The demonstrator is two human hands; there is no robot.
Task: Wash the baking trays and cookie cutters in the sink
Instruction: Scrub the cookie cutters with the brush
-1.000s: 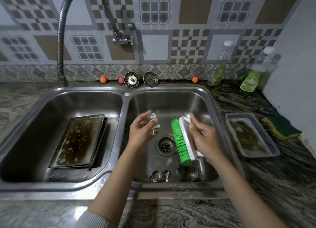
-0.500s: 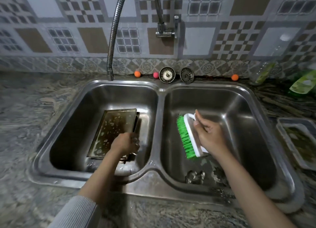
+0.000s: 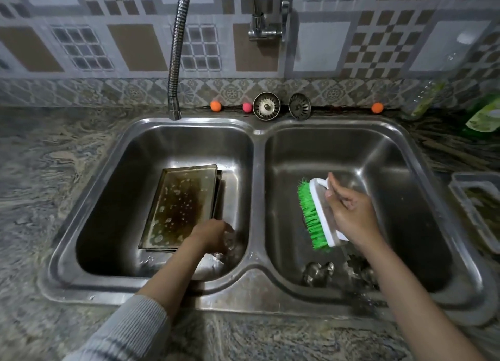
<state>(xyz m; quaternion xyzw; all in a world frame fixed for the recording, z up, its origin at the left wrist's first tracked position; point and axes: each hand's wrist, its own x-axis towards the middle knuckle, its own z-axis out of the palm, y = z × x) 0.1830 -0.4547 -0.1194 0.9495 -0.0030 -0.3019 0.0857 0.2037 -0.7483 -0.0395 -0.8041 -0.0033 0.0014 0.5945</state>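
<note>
Patterned brown-and-grey wall tiles (image 3: 319,47) backed a marbled stone counter (image 3: 40,171) holding a double stainless sink (image 3: 255,285), the landmark for this entry. Item, baking trays (image 3: 180,206): a stained, soap-flecked stack lying flat on the floor of the sink's left basin. Item, left hand (image 3: 213,237): low in the left basin at the stack's near right corner, fingers curled downward over something shiny and blurred; what they held could not be told. Item, cookie cutters (image 3: 318,272): small metal shapes lying at the near end of the sink's right basin, some partly hidden by the forearm. Item, right hand (image 3: 350,216): above the right basin, fingers wrapped round the white handle of a scrub brush (image 3: 315,214), green bristles facing the sink's divider. Item, flexible metal hose (image 3: 177,52): rising from the sink's back rim behind the left basin. Item, wall tap (image 3: 266,28): above the sink's divider. Item, two strainer plugs (image 3: 266,106): propped at the sink's back rim, with small orange and pink balls (image 3: 215,105) beside them. Item, clear plastic container (image 3: 479,212): on the counter right of the sink. Item, green bottles (image 3: 484,114): at the sink's far right corner.
</note>
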